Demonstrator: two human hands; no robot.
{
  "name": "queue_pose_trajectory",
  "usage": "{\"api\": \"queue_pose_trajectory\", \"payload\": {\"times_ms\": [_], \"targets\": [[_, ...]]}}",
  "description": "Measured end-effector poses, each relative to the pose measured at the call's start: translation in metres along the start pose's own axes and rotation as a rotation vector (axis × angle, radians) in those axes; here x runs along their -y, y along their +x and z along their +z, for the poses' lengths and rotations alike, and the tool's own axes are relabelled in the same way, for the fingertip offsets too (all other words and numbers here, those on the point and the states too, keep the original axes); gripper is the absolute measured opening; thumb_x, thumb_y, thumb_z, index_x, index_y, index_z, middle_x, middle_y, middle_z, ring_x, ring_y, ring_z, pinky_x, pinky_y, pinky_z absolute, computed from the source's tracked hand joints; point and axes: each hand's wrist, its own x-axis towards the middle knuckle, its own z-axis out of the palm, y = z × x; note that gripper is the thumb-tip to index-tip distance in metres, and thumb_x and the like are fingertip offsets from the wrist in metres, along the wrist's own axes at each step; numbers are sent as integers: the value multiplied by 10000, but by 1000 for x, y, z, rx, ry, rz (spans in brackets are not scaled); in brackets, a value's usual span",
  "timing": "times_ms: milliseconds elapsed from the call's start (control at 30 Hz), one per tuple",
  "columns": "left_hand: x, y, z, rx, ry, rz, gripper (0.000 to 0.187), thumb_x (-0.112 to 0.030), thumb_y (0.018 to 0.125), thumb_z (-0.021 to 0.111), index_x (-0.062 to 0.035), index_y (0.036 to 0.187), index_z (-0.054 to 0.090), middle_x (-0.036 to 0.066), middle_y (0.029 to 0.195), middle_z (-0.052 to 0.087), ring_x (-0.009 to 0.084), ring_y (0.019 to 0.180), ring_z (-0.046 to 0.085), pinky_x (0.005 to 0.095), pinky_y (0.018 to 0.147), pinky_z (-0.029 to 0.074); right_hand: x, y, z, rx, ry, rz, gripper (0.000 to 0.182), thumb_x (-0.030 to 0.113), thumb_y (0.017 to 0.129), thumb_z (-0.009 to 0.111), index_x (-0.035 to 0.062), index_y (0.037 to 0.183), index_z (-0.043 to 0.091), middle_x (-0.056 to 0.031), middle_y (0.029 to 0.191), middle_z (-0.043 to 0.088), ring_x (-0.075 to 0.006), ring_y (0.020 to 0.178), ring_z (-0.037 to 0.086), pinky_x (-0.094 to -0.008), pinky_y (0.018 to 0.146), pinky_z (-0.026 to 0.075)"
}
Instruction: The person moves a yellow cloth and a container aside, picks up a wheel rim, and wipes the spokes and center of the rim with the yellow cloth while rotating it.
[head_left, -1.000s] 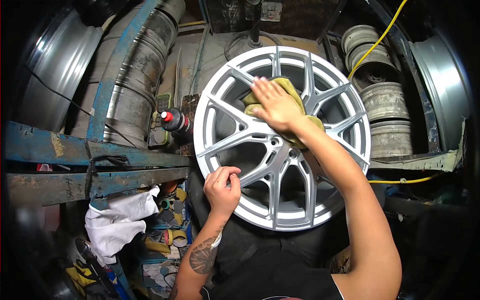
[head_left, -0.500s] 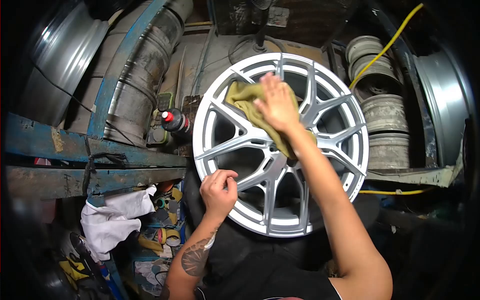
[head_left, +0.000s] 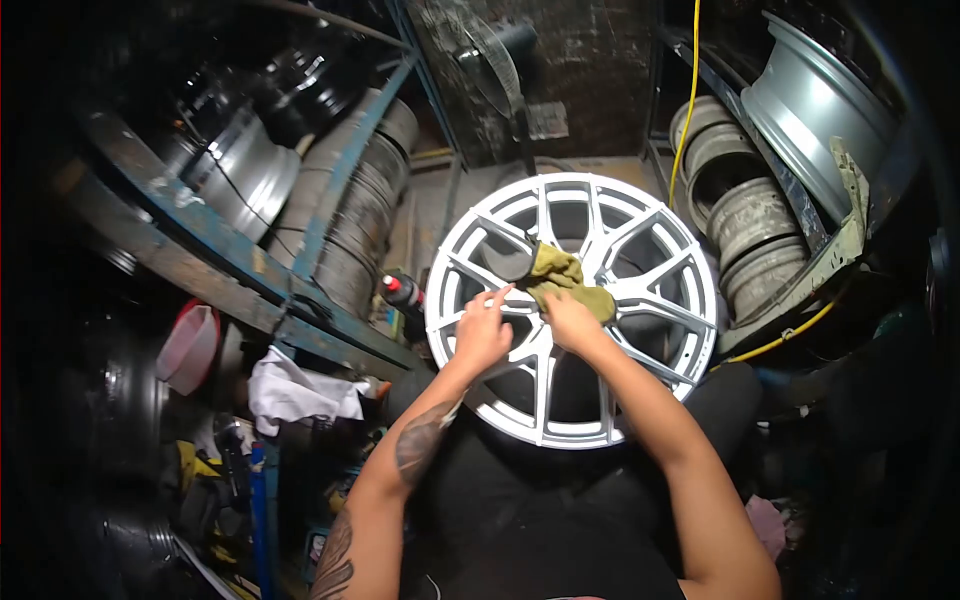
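A silver multi-spoke car wheel rim lies face up in front of my body. Over its hub is a bunched olive-yellow cloth, and the fingers of my right hand are closed on its near edge. To the left, my left hand is over the spokes with its fingers apart, the fingertips close to the cloth. A dark grey, rounded flat piece shows beside the cloth; I cannot make out what it is.
A dark bottle with a red cap stands left of the rim. Racks hold stacked rims on the right and more on the left. A white rag hangs at the left rack. A fan and yellow hose are behind.
My right hand has gone from lying flat on the spread cloth to gripping it, now bunched nearer me. My left hand has moved from the rim's edge in toward the hub. The view has shifted.
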Motion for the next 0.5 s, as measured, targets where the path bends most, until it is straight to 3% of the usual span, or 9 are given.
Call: {"api": "queue_pose_trajectory", "payload": {"times_ms": [100, 200, 233, 267, 333, 367, 400, 433, 500], "targets": [[2, 55, 10, 107, 158, -38, 791, -187, 881, 697, -172, 1595, 357, 191, 1464, 489, 391, 1284, 521, 526, 1058, 424, 14, -34, -44, 32, -85, 118, 287, 220, 985, 601, 70, 1214, 688, -262, 1086, 697, -455, 1001, 687, -521, 873, 551], [17, 90, 33, 183, 148, -117, 609, -326, 900, 706, -166, 1470, 567, 142, 1461, 534, 364, 1333, 481, 590, 1116, 330, 44, -58, -74, -4, 19, 102, 270, 256, 989, 605, 52, 1113, 730, -230, 1004, 735, -426, 965, 703, -507, 861, 552], [20, 96, 34, 213, 125, -112, 445, -350, 910, 701, -142, 1304, 704, 109, 1382, 615, 347, 1341, 478, 615, 1126, 298, 48, -57, -75, -73, 86, 51, 274, 276, 989, 609, 56, 1099, 733, -213, 998, 742, -422, 967, 703, -504, 864, 551], [20, 96, 38, 34, 135, -6, 303, -312, 936, 674, -118, 1153, 758, 89, 1203, 705, 302, 1261, 554, 616, 1121, 299, 52, -55, -79, -138, 148, -6, 280, 295, 989, 614, 61, 1086, 735, -196, 992, 749, -418, 969, 703, -500, 867, 551], [16, 103, 43, -246, -10, 145, 228, -268, 952, 652, -104, 1068, 760, 73, 1010, 748, 266, 1083, 657, 584, 1129, 298, 48, -53, -79, -111, 295, 13, 275, 234, 983, 614, 35, 1140, 721, -199, 1040, 747, -386, 992, 711, -462, 882, 549], [0, 104, 32, -322, -126, 257, 202, -235, 950, 644, -84, 1036, 746, 93, 945, 750, 297, 890, 697, 491, 1089, 387, 33, -52, -66, -102, 379, 22, 272, 212, 983, 606, 30, 1151, 719, -200, 1049, 746, -376, 995, 714, -451, 886, 549], [-26, 99, 12, -197, -268, 267, 192, -200, 939, 646, -93, 1070, 737, 120, 980, 753, 326, 856, 716, 410, 944, 524, 23, -50, -59, -99, 461, 30, 270, 190, 984, 598, 25, 1161, 717, -202, 1058, 745, -366, 999, 716, -440, 890, 548], [-54, 84, 0, -81, -533, 258, 239, -128, 918, 656, -73, 1142, 721, 158, 1044, 745, 341, 930, 723, 412, 816, 575, 22, -49, -58, -110, 500, 62, 295, 137, 972, 587, 11, 1215, 698, -214, 1122, 735, -333, 1039, 717, -415, 918, 541], [-93, 66, -13, -99, -541, 645, 456, -65, 808, 709, -164, 1253, 717, 127, 1043, 757, 302, 928, 744, 370, 828, 603, -3, -42, -29, -181, 691, 134, 444, 179, 922, 677, 34, 1340, 641, -259, 1227, 704, -334, 1156, 696, -425, 989, 524]]}}
